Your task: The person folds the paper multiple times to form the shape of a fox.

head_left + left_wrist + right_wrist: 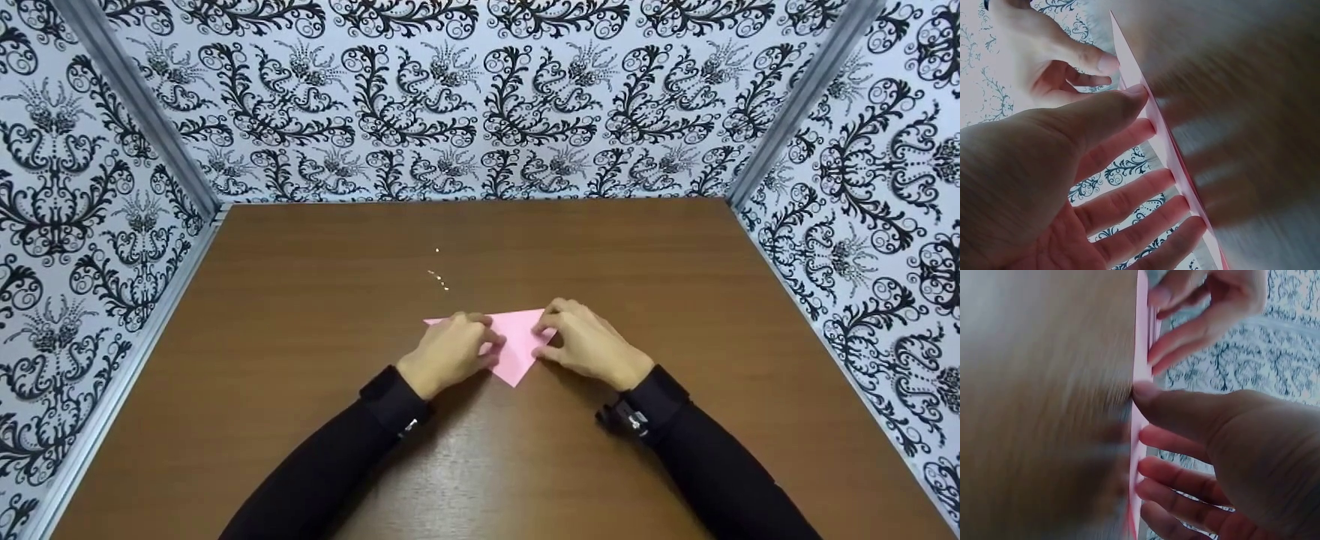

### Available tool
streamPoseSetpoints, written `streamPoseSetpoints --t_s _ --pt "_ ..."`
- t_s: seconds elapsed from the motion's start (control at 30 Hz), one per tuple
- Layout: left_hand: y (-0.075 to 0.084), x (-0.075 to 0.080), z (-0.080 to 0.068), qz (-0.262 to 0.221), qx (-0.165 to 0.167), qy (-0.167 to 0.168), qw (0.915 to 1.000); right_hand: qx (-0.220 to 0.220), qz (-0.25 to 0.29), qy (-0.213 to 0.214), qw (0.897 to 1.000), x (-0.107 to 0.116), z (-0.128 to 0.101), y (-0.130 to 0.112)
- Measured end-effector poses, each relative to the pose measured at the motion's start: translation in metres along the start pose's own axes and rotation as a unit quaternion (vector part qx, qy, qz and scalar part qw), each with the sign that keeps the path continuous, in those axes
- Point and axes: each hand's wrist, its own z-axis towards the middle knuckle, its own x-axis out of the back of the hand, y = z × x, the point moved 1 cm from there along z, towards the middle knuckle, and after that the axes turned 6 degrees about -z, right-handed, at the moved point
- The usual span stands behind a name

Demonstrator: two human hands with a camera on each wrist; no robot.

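A sheet of pink paper (516, 349) lies on the wooden table, folded into a triangle with one corner toward me. My left hand (452, 346) rests its fingertips on the paper's left half. In the left wrist view, the fingers (1129, 199) are spread and fairly straight, their tips pressing the paper (1158, 126) down. On the right half, my right hand (592, 341) touches the paper with its fingertips. In the right wrist view, its thumb (1176, 408) presses at the edge of the paper (1141, 365). The left hand covers part of the sheet.
Beyond the paper, several small bright specks (439, 279) show on the brown tabletop (600, 255). Patterned black-and-white walls (480, 97) with grey metal posts (802, 105) enclose the back and both sides.
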Motion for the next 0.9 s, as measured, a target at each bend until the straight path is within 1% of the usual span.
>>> streamPoseSetpoints --t_s 0.13,0.3,0.4,0.53,0.7,0.9 --pt "-0.001 0.0 0.002 -0.001 -0.001 -0.005 1.0 0.035 -0.009 -0.01 0.999 -0.002 -0.003 -0.015" --pt "-0.003 0.001 0.002 0.003 0.007 -0.013 0.9999 0.063 -0.041 -0.005 0.997 -0.007 -0.006 -0.029" --pt "-0.004 0.0 0.003 0.001 0.006 -0.014 0.9999 0.068 -0.059 0.003 0.996 -0.01 -0.007 -0.035" --pt "-0.004 0.001 0.003 -0.008 0.011 -0.016 0.9998 0.066 -0.068 0.01 0.995 -0.012 -0.008 -0.039" --pt "-0.005 0.002 0.003 -0.013 0.02 -0.016 0.9996 0.068 -0.07 0.016 0.995 -0.014 -0.007 -0.041" --pt "-0.007 0.001 0.004 -0.009 0.021 -0.016 0.9996 0.069 -0.065 0.013 0.995 -0.014 -0.006 -0.043"
